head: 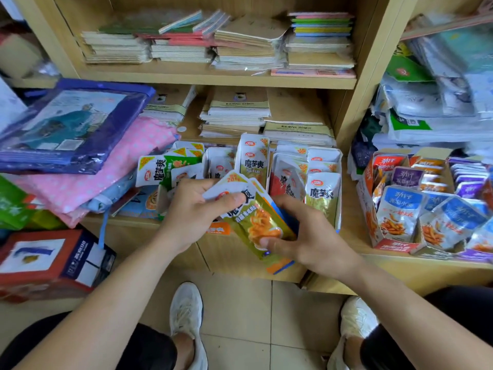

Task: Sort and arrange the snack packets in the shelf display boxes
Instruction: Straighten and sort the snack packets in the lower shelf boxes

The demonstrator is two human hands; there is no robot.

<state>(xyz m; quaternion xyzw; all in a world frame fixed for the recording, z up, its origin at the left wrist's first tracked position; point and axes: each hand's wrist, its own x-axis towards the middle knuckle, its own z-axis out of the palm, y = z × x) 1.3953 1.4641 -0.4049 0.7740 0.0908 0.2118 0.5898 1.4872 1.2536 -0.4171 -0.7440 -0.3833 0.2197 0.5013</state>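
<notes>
Wooden shelf (349, 209): display box (339, 188) partly filled. Gold packets (261, 222) gripped by left hand (192, 212) and right hand (312, 236); loose packets (157, 172) beside box judged unsorted.

Left hand (190, 212): fingers curled, thumb pressed atop the snack packets (264, 222).
Right hand (312, 236): thumb and fingers pinched the packets' lower end.
Arms (120, 289): both bare forearms reached forward, converging.

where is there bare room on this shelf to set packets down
A bare shelf strip between the white display box and the orange box. A narrower wood patch between the two notebook stacks behind. Both boxes are packed; pink cloth covers the left side.
</notes>
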